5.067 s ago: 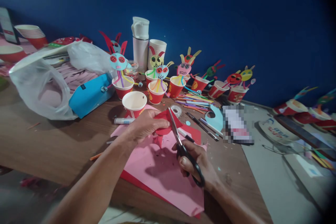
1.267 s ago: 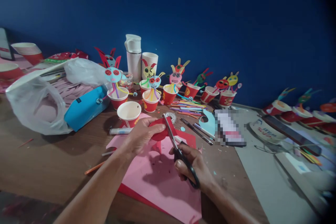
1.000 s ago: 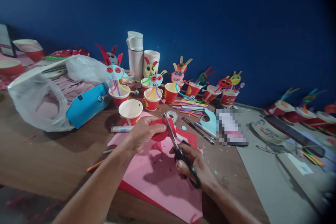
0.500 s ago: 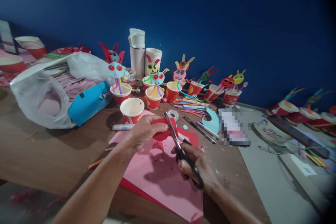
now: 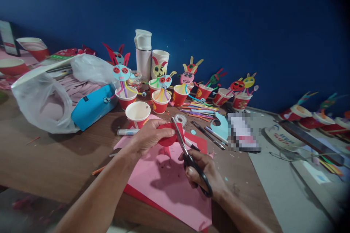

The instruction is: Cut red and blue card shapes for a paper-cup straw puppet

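My left hand (image 5: 149, 138) pinches a rounded piece of red paper (image 5: 166, 136) at the middle of the table. My right hand (image 5: 203, 174) grips black-handled scissors (image 5: 190, 162), with the metal blades (image 5: 177, 134) reaching up to the red piece's right edge. Below both hands lies a sheet of pink paper (image 5: 164, 185), dotted with small scraps. A red paper sheet (image 5: 198, 143) shows past its far corner. The blades' far side is partly hidden by the red paper.
A white paper cup (image 5: 138, 113) and a glue stick (image 5: 127, 132) stand just beyond my left hand. A tape roll (image 5: 180, 119) lies past the blades. Red cups with paper-faced figures (image 5: 165, 91) line the wall, with a white plastic bag (image 5: 41, 98) and blue pouch (image 5: 93, 107) to the left.
The view has shifted slightly. The red piece looks rounder than in the earliest frame, and both hands stay in nearly the same place.
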Tool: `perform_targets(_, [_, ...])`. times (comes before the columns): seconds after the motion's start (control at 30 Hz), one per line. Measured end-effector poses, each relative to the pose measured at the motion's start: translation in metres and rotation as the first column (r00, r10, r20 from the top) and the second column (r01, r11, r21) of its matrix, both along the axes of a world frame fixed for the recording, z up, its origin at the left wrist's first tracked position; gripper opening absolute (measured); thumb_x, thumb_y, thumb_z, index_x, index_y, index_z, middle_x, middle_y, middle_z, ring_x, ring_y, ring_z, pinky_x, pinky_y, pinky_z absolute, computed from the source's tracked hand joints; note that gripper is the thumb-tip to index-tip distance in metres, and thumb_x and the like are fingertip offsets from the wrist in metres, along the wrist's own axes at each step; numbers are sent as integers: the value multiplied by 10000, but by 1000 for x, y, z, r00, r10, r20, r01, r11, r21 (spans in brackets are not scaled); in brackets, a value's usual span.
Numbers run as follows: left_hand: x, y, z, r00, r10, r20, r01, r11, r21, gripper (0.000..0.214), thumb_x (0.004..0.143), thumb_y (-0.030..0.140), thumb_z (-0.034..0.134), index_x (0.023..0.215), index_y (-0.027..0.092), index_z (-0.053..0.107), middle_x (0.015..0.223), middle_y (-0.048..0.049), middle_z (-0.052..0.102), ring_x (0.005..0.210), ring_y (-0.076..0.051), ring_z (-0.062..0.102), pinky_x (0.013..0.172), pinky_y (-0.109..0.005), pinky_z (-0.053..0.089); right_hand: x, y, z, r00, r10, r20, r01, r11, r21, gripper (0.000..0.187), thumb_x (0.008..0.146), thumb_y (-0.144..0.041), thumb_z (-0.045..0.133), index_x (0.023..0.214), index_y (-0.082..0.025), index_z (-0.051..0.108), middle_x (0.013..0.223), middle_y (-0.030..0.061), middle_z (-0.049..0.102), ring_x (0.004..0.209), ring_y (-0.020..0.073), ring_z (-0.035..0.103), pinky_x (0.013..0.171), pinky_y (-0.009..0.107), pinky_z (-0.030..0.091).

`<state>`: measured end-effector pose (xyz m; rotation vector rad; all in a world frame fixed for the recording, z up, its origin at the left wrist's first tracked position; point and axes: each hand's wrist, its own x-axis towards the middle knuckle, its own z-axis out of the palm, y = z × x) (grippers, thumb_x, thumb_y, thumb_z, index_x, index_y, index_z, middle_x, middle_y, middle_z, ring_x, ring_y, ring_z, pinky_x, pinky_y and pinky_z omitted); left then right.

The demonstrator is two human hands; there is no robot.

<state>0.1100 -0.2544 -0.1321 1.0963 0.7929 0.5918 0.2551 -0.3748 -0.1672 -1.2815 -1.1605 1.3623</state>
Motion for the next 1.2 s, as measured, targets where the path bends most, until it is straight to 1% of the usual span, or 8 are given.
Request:
perform_targets(0.17, [0,0,-1,1000,-21,-18,21,1000,16,134,621,201,630,709,101,634,620,-37,620,547,-101,532,516,-214,390,1,2,-1,998,55,-26,-53,997,52,399,678,-475,612,873,-143,509,529,-45,477,401,64,429,395,187,377])
perform_targets(0.27, [0,-1,-1,998,-58,-29,58,998,15,111,633,203,616,689,109,633,581,-14,598,509,-84,509,492,-203,369,1,2,-1,998,61,-30,-59,996,61,407,679,-485,609,871,-142,504,519,-44,479,407,68,427,402,192,374])
perform_targets(0.33, [0,-2,-1,998,-60,-34,61,998,14,103,633,199,616,688,114,634,576,-4,594,504,-77,503,494,-199,366,1,1,-1,998,61,-29,-59,996,62,405,682,-483,609,872,-141,502,519,-43,481,409,68,430,401,190,370])
perform_targets(0.43, [0,-3,0,998,-47,-45,48,999,11,118,628,198,619,711,116,638,608,-13,612,533,-87,524,518,-207,382,1,0,1,998,54,-26,-52,997,56,400,678,-473,617,864,-140,500,516,-44,479,405,67,428,395,188,366])
perform_targets(0.67, [0,-3,3,998,-47,-42,48,999,10,119,614,195,619,689,105,636,594,-23,609,513,-93,523,500,-214,379,0,0,2,1000,24,-13,-24,999,39,395,660,-470,627,843,-141,511,511,-54,462,387,60,423,371,177,366])
perform_targets(0.97, [-2,-2,0,997,-69,-43,69,998,10,139,625,194,615,727,105,643,632,-32,614,549,-96,532,526,-214,388,0,0,2,1000,21,14,-21,1000,17,390,654,-455,635,852,-140,522,502,-57,463,378,57,420,366,175,370])
perform_targets(1.2, [-3,0,-2,994,-94,-57,97,994,58,127,642,234,606,675,113,619,553,-9,575,484,-87,491,482,-216,364,1,-1,3,999,3,40,-3,1000,-7,369,653,-434,639,848,-142,524,491,-58,462,370,61,422,357,177,364])
